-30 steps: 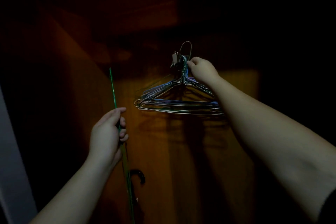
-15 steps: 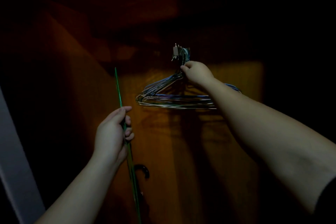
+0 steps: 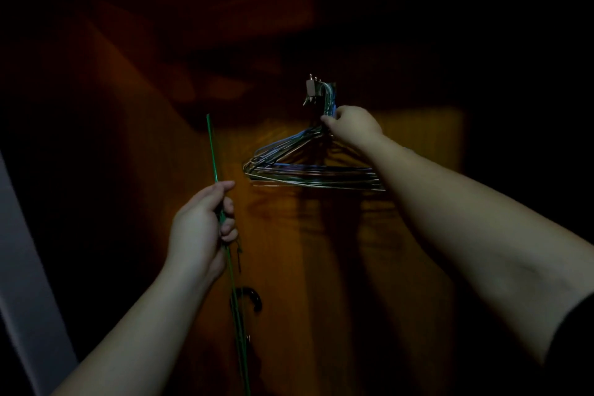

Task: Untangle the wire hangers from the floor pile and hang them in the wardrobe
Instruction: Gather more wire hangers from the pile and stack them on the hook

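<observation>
A bunch of several wire hangers (image 3: 299, 167) hangs from a small metal hook (image 3: 312, 90) on the brown back panel of the wardrobe (image 3: 418, 145). My right hand (image 3: 352, 128) is raised to the hangers' necks just under the hook, its fingers pinched around them. My left hand (image 3: 201, 231) is lower and to the left, closed on a green wire hanger (image 3: 212, 151) seen edge-on; its wire runs up above the fist and down past the wrist. The scene is very dark.
A dark curved hook or handle (image 3: 252, 296) shows low on the panel beside the green wire. A pale grey vertical edge (image 3: 19, 267) stands at far left. The wardrobe's top and sides are lost in shadow.
The top hook that stood above the metal hook a second ago has dropped onto it. My right hand slid down to the necks. My left hand with the green hanger stays put.
</observation>
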